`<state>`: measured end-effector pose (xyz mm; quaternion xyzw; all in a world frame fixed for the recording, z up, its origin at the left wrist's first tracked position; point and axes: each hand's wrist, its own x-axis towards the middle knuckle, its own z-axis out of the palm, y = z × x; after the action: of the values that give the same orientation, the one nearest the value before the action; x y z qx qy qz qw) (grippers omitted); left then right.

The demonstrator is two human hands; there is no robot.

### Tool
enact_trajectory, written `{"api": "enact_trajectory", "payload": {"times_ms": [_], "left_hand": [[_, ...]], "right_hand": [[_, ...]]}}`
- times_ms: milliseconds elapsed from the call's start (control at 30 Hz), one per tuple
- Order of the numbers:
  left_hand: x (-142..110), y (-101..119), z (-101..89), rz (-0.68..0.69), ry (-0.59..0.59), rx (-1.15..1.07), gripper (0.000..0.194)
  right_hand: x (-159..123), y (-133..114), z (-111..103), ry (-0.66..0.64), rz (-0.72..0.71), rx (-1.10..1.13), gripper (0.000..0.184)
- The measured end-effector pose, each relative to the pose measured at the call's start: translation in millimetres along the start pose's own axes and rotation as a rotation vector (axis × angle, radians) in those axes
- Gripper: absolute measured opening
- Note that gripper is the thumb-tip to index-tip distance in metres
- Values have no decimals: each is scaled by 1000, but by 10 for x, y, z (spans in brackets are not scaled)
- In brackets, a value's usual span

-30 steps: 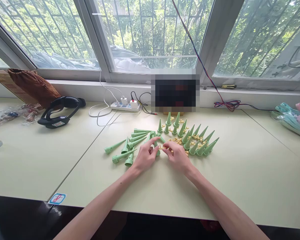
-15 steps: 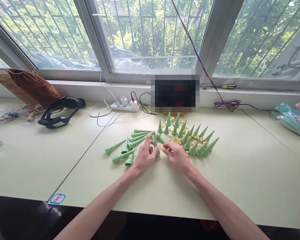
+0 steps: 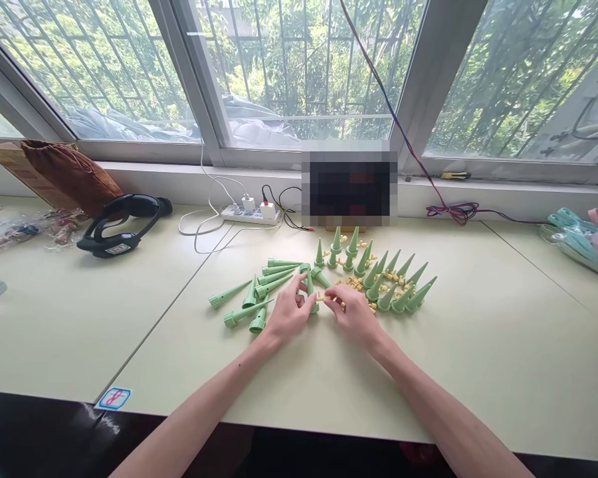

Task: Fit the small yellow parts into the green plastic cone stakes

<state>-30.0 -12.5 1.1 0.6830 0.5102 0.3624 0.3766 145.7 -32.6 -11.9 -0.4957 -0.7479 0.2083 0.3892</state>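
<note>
My left hand [image 3: 292, 309] is closed around an upright green plastic watering spike [image 3: 309, 284], its fingers at the spike's side. Between the fingertips of my right hand [image 3: 351, 311] is a small yellow valve [image 3: 321, 297], pointing at the lower part of that spike. Whether the two pieces are joined I cannot tell. Several green spikes [image 3: 239, 315] lie or stand to the left of my left hand. Beyond my right hand, loose yellow valves [image 3: 355, 283] lie in a pile, and several upright spikes [image 3: 386, 297] stand around it, some with yellow valves beside their bases.
A white power strip [image 3: 252, 214] with plugs and cables lies by the window sill. A black headset [image 3: 122, 226] and a brown pouch [image 3: 70, 176] are at the left. Coiled wires [image 3: 453, 211] and pastel plastic items [image 3: 578, 236] lie at the right. A blurred dark screen [image 3: 351, 189] stands behind.
My left index finger has come down from near the spike's tip to its side. My right hand stays almost in place with the yellow valve.
</note>
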Motion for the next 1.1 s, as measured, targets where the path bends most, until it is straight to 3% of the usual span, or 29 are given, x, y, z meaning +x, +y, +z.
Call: {"api": "enact_trajectory", "payload": {"times_ms": [667,1100], "left_hand": [[1,-41,17,12,-71,-129,43],[-20,18,12,40,-79,-191,46]], "right_hand": [[4,-9,12,-9,29,16,7],[8,-5,5,-17,66,-9,33]]}}
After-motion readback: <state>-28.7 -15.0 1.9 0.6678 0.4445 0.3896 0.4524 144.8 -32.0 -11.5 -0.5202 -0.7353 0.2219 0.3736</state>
